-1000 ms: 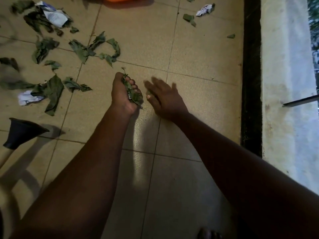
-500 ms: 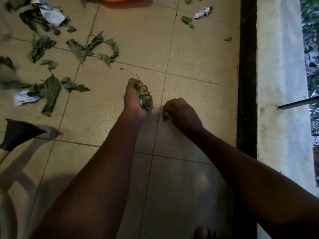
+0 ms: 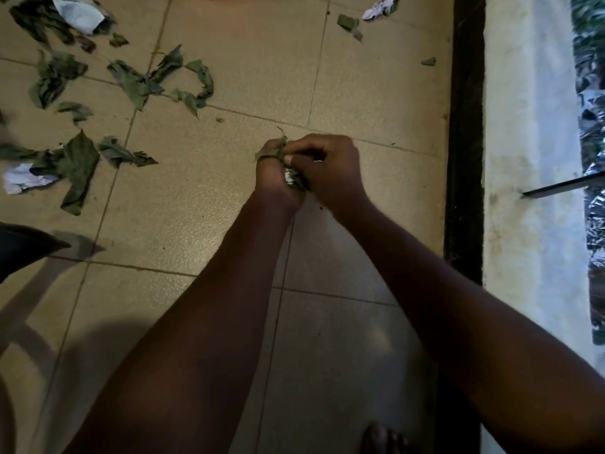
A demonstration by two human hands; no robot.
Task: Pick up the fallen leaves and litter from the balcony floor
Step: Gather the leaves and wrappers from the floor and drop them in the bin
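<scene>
fingers of left hand (image 3: 273,180) curled round leaf bundle (image 3: 278,151), right hand (image 3: 330,173) fingers pinching the same bundle, loose leaves (image 3: 137,83) and crumpled paper (image 3: 19,181) far left on floor (image 3: 360,93)

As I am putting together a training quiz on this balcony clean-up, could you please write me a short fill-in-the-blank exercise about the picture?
1. The left hand grips a bunch of green ____.
2. The beige floor is laid with ____.
3. The crumpled paper beside the largest loose leaf lies to the person's ____.
4. At the bottom edge show the toes of a bare ____.
Missing words: leaves, tiles, left, foot.
</scene>
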